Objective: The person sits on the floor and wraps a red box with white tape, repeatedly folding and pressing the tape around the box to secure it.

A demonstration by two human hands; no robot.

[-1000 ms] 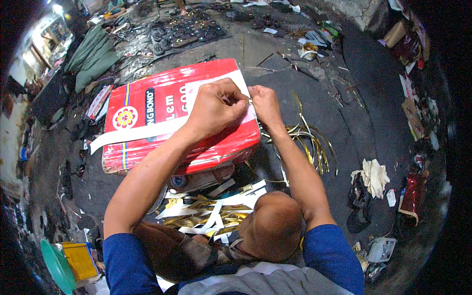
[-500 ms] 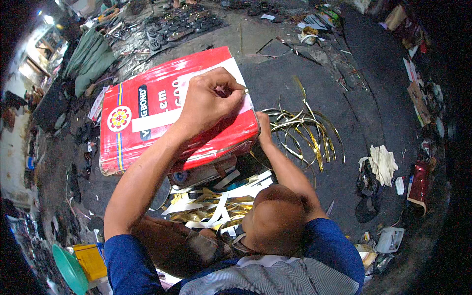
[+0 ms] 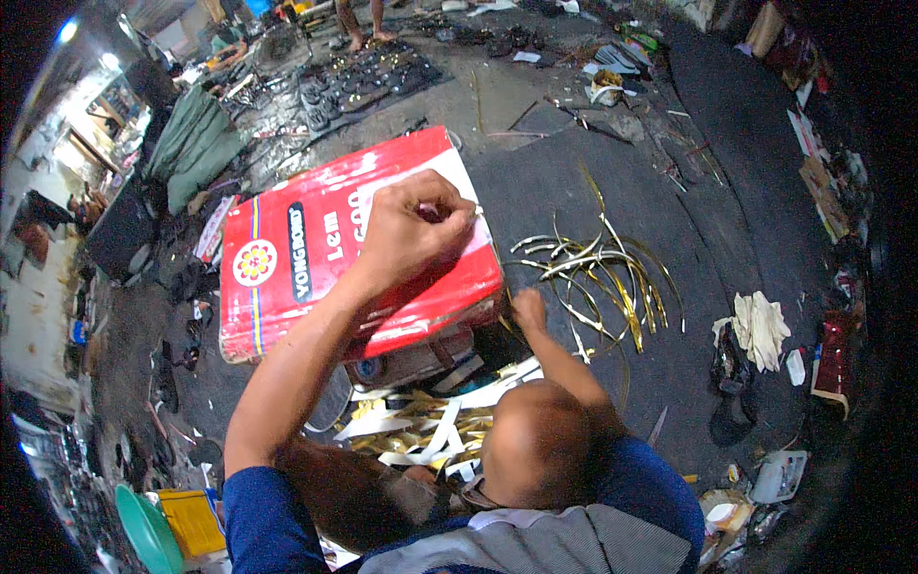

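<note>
On a red carton (image 3: 330,182) with a flower emblem lies my left hand (image 3: 416,230), near its right edge. The thumb and forefinger pinch a tiny pale bit too small to name. White material shows on the carton beside these fingers. Just off the carton's near right corner, lower down, is my right hand (image 3: 529,311) with its fingers curled. A thin gold strip passes close to it; whether the hand grips this is hidden. Below the carton, between my legs, lies a heap of white and gold strips (image 3: 430,430).
A loose tangle of gold and silver strips (image 3: 612,277) lies on the dark floor mat at right. Beyond are a pale cloth (image 3: 758,330), a green tarp (image 3: 194,143) and dark shoe parts (image 3: 359,81). A green basin (image 3: 148,531) stands lower left; another person's legs (image 3: 368,19) show at the top.
The long white strip that lay across the carton under my left hand is gone from its top. My right hand has moved down from the carton's edge. The whole view has shifted slightly.
</note>
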